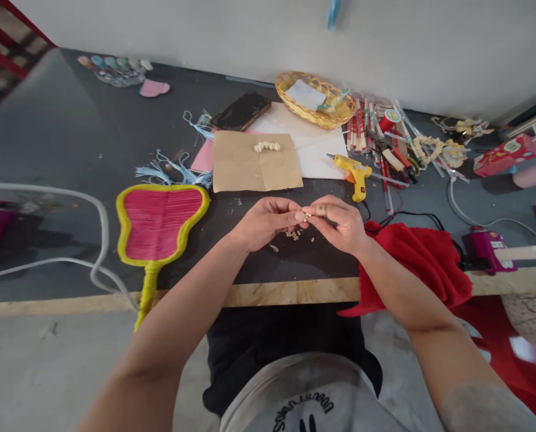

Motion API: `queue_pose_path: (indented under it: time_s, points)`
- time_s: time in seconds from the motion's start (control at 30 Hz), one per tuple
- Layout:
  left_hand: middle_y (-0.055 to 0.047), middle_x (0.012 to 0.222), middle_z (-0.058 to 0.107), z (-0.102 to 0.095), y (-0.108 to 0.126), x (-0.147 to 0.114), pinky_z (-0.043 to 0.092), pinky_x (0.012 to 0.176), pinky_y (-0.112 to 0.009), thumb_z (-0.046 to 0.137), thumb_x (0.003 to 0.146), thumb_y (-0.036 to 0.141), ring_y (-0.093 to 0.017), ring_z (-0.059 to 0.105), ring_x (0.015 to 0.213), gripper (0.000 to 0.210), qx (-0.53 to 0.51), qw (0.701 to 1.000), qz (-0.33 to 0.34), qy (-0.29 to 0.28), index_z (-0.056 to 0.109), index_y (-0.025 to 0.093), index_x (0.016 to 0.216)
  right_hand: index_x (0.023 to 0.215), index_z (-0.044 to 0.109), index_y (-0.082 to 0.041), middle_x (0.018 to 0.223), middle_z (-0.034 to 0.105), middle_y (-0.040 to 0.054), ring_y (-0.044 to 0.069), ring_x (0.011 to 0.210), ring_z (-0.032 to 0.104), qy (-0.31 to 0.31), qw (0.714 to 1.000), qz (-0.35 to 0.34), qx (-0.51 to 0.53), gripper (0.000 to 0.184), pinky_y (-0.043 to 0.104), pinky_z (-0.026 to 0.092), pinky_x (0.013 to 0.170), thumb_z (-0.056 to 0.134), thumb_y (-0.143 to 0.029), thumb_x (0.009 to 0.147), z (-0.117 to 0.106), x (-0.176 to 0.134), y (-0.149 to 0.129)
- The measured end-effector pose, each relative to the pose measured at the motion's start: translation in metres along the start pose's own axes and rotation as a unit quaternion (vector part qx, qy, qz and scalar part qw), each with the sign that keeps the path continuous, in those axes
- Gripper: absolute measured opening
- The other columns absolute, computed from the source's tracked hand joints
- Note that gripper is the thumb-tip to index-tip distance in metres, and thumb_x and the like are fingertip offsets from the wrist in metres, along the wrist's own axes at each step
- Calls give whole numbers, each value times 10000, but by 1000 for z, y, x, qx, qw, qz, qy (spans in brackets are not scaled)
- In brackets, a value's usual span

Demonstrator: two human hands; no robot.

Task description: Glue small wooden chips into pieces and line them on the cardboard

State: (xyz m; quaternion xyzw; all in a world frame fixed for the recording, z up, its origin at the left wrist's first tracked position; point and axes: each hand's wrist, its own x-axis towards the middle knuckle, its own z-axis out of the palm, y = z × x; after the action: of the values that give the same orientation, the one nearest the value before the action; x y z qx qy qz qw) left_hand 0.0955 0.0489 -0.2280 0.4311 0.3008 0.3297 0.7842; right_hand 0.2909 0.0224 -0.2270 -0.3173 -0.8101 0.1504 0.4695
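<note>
Reached over a dark counter [92, 144], just short of a brown card [236, 171]. Held left hand [268, 222] and right hand [342, 225] close, clamping both grips on a tiny cream piece [306, 216], just above tinier bits [294, 235]. Could not tell its long way or pointing way.

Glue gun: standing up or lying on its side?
Lying on its side: seen from above, the glue gun shows its full profile.

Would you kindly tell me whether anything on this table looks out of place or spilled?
Two things look mildly untidy: the crumpled red cloth droops over the table's pale wooden front edge, and tiny pale beige pieces lie scattered on the dark grey tabletop near the left hand, as if spilled.
</note>
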Motion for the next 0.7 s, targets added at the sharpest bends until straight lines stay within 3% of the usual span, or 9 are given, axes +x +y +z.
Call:
queue_pose_path:
  time_s: [0.5, 0.7]
  points:
    - [-26, 699, 720, -1, -2, 0, 442, 540, -158, 842, 697, 359, -46, 552, 543, 257, -22, 1000, -11, 15, 751, 128, 764, 1173, 658, -218, 1005, 711, 64, 144, 895, 705, 17, 999, -16, -26, 264, 271, 616, 784, 599, -148, 925, 3, -1, 3]
    - [-30, 711, 717, 0, -1, 0, 442, 549, -164, 824, 724, 339, -49, 552, 555, 230, -18, 1000, -18, 12, 749, 127, 776, 1171, 640, -209, 975, 712, 65, 148, 863, 704, 25, 999, 14, -32, 246, 285, 615, 760, 587, -182, 933, 4, -2, 1]
